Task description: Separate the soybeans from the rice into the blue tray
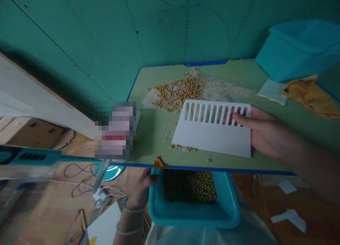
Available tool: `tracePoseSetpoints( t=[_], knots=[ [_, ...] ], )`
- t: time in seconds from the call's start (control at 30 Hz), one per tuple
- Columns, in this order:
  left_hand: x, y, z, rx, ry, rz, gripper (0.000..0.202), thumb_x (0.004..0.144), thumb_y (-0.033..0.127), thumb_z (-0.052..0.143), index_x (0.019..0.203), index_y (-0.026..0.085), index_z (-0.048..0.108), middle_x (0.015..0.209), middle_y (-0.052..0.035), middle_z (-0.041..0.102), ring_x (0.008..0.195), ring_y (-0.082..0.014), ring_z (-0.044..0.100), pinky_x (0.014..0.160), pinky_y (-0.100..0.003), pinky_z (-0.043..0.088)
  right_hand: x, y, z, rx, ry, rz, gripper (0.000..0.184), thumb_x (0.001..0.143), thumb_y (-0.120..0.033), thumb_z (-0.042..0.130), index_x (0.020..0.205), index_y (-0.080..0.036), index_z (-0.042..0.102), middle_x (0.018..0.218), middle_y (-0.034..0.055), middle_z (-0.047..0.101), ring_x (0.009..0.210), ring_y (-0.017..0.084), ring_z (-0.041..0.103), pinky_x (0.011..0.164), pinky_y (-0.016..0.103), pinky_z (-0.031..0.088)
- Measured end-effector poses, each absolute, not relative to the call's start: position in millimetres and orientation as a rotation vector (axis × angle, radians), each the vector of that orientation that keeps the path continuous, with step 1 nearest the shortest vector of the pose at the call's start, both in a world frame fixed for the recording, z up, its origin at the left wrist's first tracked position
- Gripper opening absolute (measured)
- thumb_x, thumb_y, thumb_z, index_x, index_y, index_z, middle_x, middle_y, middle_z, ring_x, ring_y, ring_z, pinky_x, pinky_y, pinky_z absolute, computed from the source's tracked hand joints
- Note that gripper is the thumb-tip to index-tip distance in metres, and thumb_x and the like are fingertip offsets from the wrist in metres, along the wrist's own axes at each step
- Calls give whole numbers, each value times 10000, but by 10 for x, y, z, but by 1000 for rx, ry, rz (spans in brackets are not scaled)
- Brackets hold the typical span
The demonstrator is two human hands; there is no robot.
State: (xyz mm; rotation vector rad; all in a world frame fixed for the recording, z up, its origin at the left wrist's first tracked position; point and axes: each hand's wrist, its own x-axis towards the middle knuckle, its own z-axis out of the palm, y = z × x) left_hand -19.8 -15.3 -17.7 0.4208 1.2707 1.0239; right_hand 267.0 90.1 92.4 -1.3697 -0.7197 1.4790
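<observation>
My right hand (261, 130) is closed on the right end of a white plastic scraper (212, 138) with a row of slots along its upper edge. The scraper's long lower edge is down by the table top, close to a few yellow beans (186, 148). Beyond it lies a spread of soybeans (183, 91) mixed with pale rice-like grains (225, 88). My left hand (143, 184) grips the left rim of a blue plastic basin (193, 220) below the table edge. The basin holds soybeans (207, 184) and a darker, greenish part.
A light green table (151, 124) with blue edging stands against a green wall. At its right are a blue bin (297, 53), a yellow cloth (310, 96) and a white sheet (272, 91). A blurred device (117, 131) stands at the left edge. Cables lie on the floor.
</observation>
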Motion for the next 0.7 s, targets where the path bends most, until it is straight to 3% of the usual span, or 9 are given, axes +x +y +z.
tracePoseSetpoints(
  t=[0.23, 0.43, 0.7],
  knots=[
    [-188, -137, -207, 409, 1243, 1010, 301, 480, 229, 787, 780, 260, 799, 931, -30, 825, 1275, -411, 561, 1143, -532, 345, 2666, 867, 930, -1374, -736, 1496, 110, 703, -169, 697, 782, -243, 680, 681, -51, 704, 618, 123, 635, 629, 223, 526],
    [-205, -159, -212, 404, 1229, 1006, 429, 507, 236, 777, 936, 236, 798, 1049, -36, 810, 1333, -404, 502, 1169, -519, 300, 2614, 864, 952, -1383, -741, 1526, 99, 744, -162, 676, 766, -252, 645, 651, -64, 686, 611, 128, 642, 628, 240, 525],
    [-217, -157, -262, 456, 1195, 1038, 393, 538, 226, 775, 930, 225, 793, 1101, -53, 793, 1375, -378, 458, 1197, -478, 259, 2582, 913, 922, -1322, -851, 1547, 87, 760, -175, 678, 798, -244, 641, 710, -44, 714, 648, 147, 668, 645, 264, 544]
  ],
)
